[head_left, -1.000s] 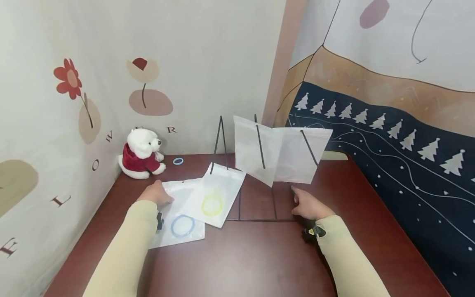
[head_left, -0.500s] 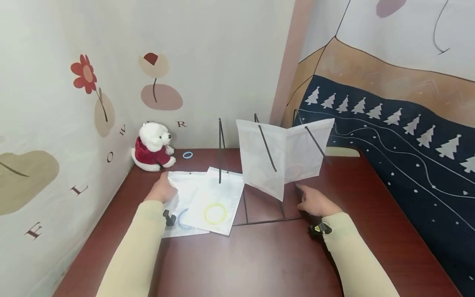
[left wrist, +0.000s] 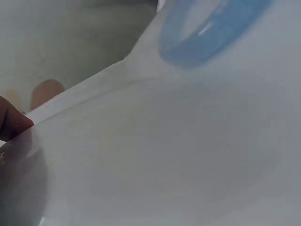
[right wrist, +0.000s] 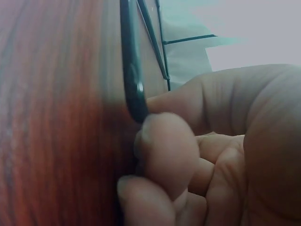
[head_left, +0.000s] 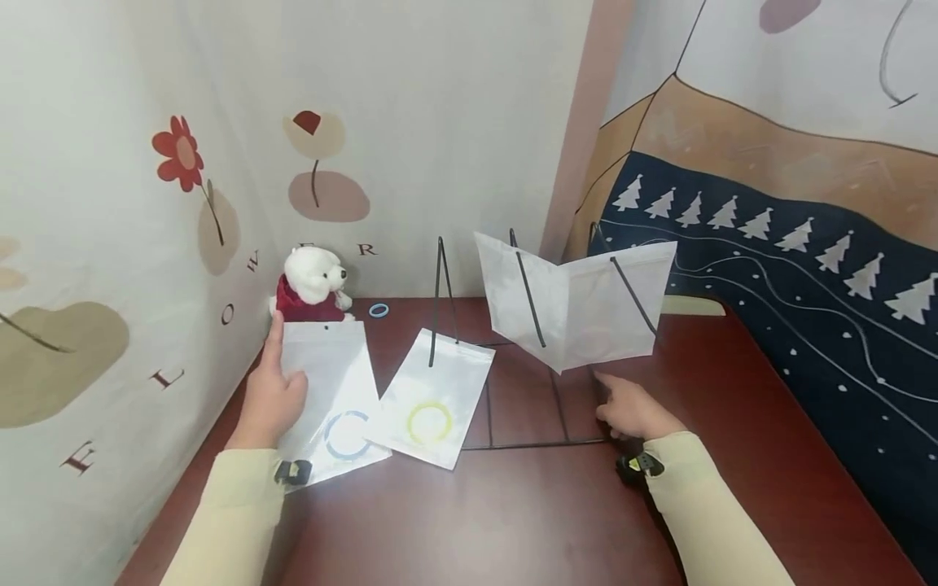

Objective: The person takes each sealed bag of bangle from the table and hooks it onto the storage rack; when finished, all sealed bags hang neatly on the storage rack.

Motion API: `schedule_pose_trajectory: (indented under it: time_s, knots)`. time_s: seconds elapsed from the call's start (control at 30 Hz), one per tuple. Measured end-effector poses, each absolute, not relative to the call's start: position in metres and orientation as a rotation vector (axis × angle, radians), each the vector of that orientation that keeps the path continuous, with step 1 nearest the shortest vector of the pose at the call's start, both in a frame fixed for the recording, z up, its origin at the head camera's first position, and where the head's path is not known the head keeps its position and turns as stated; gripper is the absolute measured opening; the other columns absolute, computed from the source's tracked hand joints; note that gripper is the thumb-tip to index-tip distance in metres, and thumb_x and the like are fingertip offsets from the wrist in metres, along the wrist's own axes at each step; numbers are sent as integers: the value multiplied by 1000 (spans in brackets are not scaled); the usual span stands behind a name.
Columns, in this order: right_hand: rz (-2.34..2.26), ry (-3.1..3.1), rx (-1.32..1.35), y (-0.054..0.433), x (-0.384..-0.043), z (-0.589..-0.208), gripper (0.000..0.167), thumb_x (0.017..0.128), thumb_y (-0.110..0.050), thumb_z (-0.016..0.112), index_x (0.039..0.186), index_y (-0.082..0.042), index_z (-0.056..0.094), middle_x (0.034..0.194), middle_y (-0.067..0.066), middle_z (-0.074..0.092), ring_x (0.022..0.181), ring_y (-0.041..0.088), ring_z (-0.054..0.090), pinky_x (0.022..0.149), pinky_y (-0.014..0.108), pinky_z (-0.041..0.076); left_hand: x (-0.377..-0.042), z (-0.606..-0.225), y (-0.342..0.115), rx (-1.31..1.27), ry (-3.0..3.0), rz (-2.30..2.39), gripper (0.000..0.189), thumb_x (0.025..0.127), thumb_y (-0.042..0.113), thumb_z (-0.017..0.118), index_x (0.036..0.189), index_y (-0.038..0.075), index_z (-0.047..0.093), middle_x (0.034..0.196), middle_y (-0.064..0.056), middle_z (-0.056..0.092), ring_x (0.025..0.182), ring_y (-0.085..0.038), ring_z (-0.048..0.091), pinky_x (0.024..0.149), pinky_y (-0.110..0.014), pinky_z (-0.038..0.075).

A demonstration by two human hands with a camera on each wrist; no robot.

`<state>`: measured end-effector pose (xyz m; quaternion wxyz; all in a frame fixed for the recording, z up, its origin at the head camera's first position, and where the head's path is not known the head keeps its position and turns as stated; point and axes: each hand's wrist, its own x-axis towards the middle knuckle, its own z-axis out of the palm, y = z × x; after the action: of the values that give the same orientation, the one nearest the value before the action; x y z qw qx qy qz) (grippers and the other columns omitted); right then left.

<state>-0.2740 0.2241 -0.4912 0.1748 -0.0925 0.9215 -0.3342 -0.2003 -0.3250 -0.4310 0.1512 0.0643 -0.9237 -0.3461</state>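
My left hand (head_left: 267, 403) pinches the left edge of a translucent white zip bag (head_left: 315, 374) between thumb and fingers; the bag's edge (left wrist: 94, 87) shows close up in the left wrist view. A blue ring (head_left: 348, 435) shows at the bag's lower part, and its top has a small hole. My right hand (head_left: 639, 409) grips the near right corner of a black wire rack (head_left: 528, 444), fingers curled around the rod (right wrist: 134, 89). From the rack's prongs hang a bag (head_left: 462, 374) with a yellow ring (head_left: 430, 423) and two more white bags (head_left: 523, 301).
A white plush bear (head_left: 313, 277) in red sits at the back left, partly behind the held bag. Right of it lies a small light-blue ring (head_left: 378, 310). A beige object (head_left: 692, 306) lies at the back edge of the brown table (head_left: 513, 521). Printed curtains surround it.
My left hand has swung the blue-ring bag up and left, away from the yellow-ring bag, uncovering the blue ring. The right hand stays on the rack corner. The head view has shifted slightly.
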Motion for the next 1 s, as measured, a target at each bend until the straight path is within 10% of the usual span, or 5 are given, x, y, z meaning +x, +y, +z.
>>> schedule_pose_trajectory:
  time_s: [0.17,0.3,0.47,0.67,1.0]
  knots:
    - [-973,2592,-258,219,-272,-488,79,92,0,55,166,1,25,68,9,61,52,21,59,53,34,53,-167,-406,-323,104,-2524,-872,89,97,0,46,169,40,10,172,-12,26,137,-53,52,88,-56,57]
    - [-981,2589,-257,218,-273,-487,80,92,0,56,166,-1,25,65,8,60,52,21,58,52,35,54,-148,-391,-320,17,-2402,-853,85,96,-3,48,168,35,24,169,1,33,154,-19,37,118,-22,39]
    - [-984,2590,-274,220,-275,-489,80,92,-1,57,166,0,25,65,8,61,51,21,59,52,36,54,-134,-377,-309,-214,-2194,-873,75,86,-15,54,154,19,56,152,23,51,138,14,45,108,-1,33]
    - [-979,2590,-250,224,-274,-490,80,93,-2,58,166,0,26,64,9,60,51,22,59,51,37,54,-120,-360,-288,-510,-2121,-951,62,81,-23,53,131,7,75,131,8,74,104,6,61,82,-9,42]
    - [-994,2576,-244,224,-271,-491,80,92,-2,59,165,-1,28,65,9,61,51,21,59,53,36,56,-117,-353,-251,-990,-2000,-1255,64,72,-33,52,125,-6,73,130,0,75,110,-7,69,90,-14,52]
